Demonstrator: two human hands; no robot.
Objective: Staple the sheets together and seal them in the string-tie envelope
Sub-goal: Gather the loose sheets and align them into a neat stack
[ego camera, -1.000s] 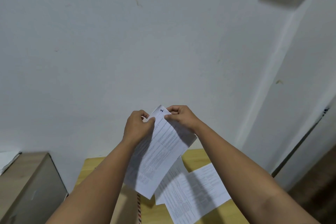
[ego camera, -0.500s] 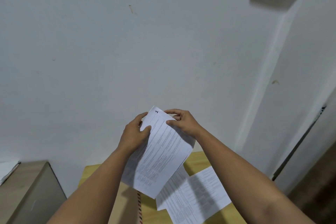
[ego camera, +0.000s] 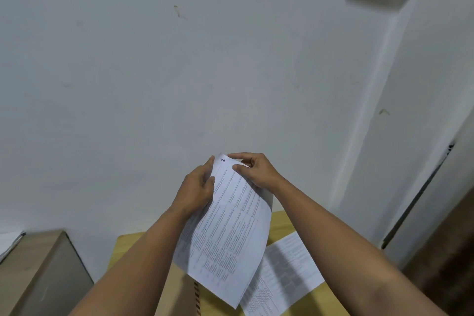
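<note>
I hold a stack of printed white sheets [ego camera: 230, 233] up in the air above the yellow table [ego camera: 280, 220]. The top sheet carries a "1" near its upper corner. My left hand [ego camera: 196, 190] grips the stack's left edge near the top. My right hand [ego camera: 252, 169] pinches the upper corner between thumb and fingers. Another printed sheet [ego camera: 284, 272] lies flat on the table under the held stack. A brown envelope [ego camera: 174, 292] with a red-striped edge shows at the bottom, between my forearms. No stapler is in sight.
A grey-brown cabinet or box [ego camera: 38, 272] stands at the lower left beside the table. A plain white wall fills the upper view. A dark door edge [ego camera: 420, 192] and brown floor lie at the right.
The stack has dropped a little and tilted flatter toward me. My right fingers shifted along the upper corner, and my left hand slid down the left edge.
</note>
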